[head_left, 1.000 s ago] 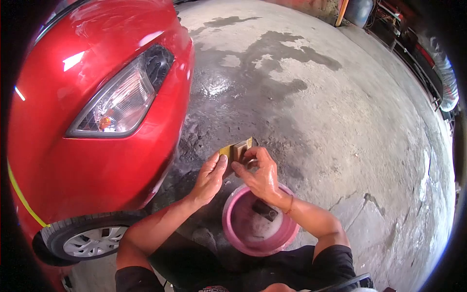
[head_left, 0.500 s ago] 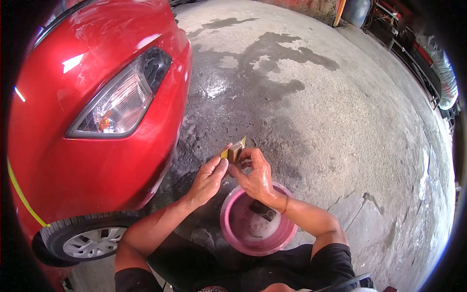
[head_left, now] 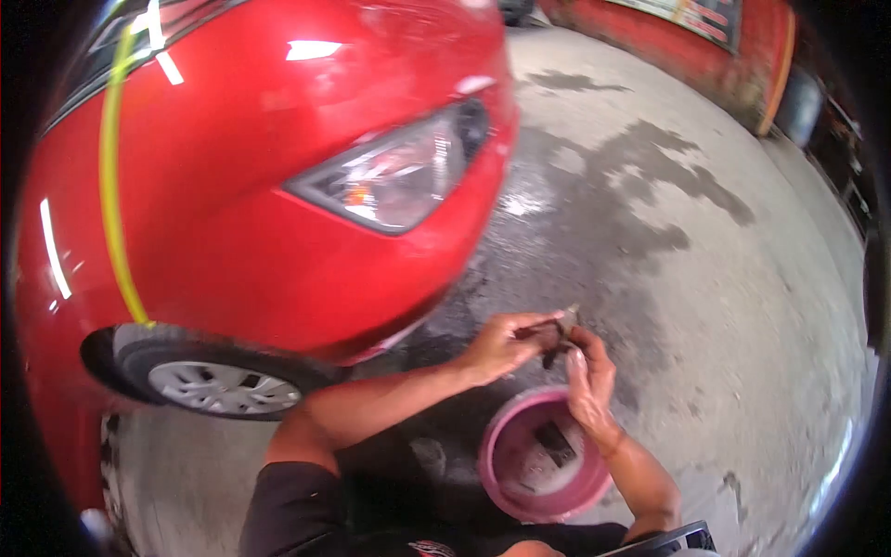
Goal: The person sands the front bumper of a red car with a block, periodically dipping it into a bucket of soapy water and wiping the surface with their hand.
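Note:
Both hands meet in front of me, above the far rim of a pink basin (head_left: 494, 455). Between them is a small brown sanding block (head_left: 546, 336) with what looks like a sheet of sandpaper, slightly blurred. My left hand (head_left: 501, 351) is closed on its left end. Fingers of my right hand (head_left: 592, 379) pinch the right side, where a pale corner of the sheet sticks up. In the basin, a dark rectangular piece (head_left: 555, 444) lies in shallow, cloudy water.
A red car (head_left: 232, 251) fills the left, with its headlight (head_left: 399, 181) and front wheel (head_left: 223, 385) facing me. Yellow tape (head_left: 111, 186) runs down to the wheel arch. Wet patches mark the concrete floor (head_left: 742, 306). A red wall (head_left: 631, 37) stands behind.
My view has swung left, so the car takes up more of it. The block has turned in my hands: its yellow face showed before, and a dark brown side shows now.

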Available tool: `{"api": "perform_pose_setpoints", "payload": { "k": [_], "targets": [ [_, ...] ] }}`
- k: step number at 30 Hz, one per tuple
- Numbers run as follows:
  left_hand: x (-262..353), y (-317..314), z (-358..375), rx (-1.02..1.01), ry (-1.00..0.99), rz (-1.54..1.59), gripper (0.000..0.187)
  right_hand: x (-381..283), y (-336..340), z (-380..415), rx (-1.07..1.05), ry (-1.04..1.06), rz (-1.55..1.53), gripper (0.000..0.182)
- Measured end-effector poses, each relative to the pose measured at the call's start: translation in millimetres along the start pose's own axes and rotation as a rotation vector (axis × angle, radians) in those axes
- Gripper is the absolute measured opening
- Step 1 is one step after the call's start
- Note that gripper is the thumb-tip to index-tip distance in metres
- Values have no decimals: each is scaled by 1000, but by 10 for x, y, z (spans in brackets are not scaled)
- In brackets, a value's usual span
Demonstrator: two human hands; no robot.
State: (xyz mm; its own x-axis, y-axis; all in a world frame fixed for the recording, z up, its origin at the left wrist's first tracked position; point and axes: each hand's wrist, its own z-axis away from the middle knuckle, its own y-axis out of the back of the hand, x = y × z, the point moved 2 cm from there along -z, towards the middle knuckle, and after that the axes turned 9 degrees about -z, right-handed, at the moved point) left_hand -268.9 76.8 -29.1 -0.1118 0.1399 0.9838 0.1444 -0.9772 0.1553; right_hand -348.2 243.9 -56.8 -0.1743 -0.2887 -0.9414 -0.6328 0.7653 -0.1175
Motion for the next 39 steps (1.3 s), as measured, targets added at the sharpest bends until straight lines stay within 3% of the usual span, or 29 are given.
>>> {"api": "perform_pose_setpoints", "payload": {
  "k": [2,4,6,8,9,10,13,14,17,18,19,20,22,24,26,29,30,32,33,35,36,38,39],
  "targets": [
    [-13,-55,-3,127,-110,188,56,-79,-119,-10,-31,16,-90,45],
    [128,-44,72,149,-10,23,59,-182,-164,-11,-36,-46,216,53],
    [61,-31,68,147,-38,33,57,-8,-88,-28,-17,-155,186,56],
    [-8,-15,63,121,-35,18,56,-38,-57,-77,-83,35,382,55],
    [-24,-1,64,95,-32,6,54,-76,-42,-101,-51,346,687,46],
    [-57,-2,64,94,-34,-2,54,-51,1,-121,-46,350,682,46],
    [-54,-91,61,13,-74,-112,50,72,97,-163,-200,-351,-213,32],
    [-39,-96,76,26,-63,-122,49,47,154,-178,-198,-342,-222,32],
    [-198,-76,59,20,-73,-225,54,-249,278,-239,-440,-364,325,36],
    [-195,-79,93,-96,-65,-554,58,-267,321,-275,-437,-361,324,36],
    [-196,-82,116,-214,-60,-883,63,-243,379,-269,-791,-406,531,39],
    [-174,-66,137,-218,-68,-886,63,-219,454,-233,-1143,-447,737,43],
    [-55,-73,241,-630,14,-1107,72,196,534,89,-1202,-705,618,50],
    [-5,-72,308,-719,-2,-1148,72,990,499,505,-1528,-619,498,49],
    [12,-81,316,-795,-7,-1192,72,1653,428,1035,-1712,-729,750,47],
    [-3,-123,289,-681,-97,-1159,69,2125,573,1497,-1536,-572,979,47],
    [10,-133,280,-699,-115,-1160,69,2239,706,1561,-1515,-588,980,47],
    [39,-116,266,-663,-101,-1141,67,2339,955,1572,-1287,-398,879,35],
    [48,-94,260,-671,-113,-1150,67,2340,1014,1487,-1270,-397,883,35],
    [37,-46,264,-584,-197,-1316,63,2405,1164,1213,-1161,-704,1077,35],
    [34,-14,246,-578,-202,-1335,63,2404,1250,1118,-1149,-686,1079,35],
    [62,108,211,-385,-300,-1392,61,2339,1367,894,-714,-243,881,34],
    [104,172,217,-178,-442,-1408,49,2202,1340,762,-712,-222,865,34]
  ]
}}
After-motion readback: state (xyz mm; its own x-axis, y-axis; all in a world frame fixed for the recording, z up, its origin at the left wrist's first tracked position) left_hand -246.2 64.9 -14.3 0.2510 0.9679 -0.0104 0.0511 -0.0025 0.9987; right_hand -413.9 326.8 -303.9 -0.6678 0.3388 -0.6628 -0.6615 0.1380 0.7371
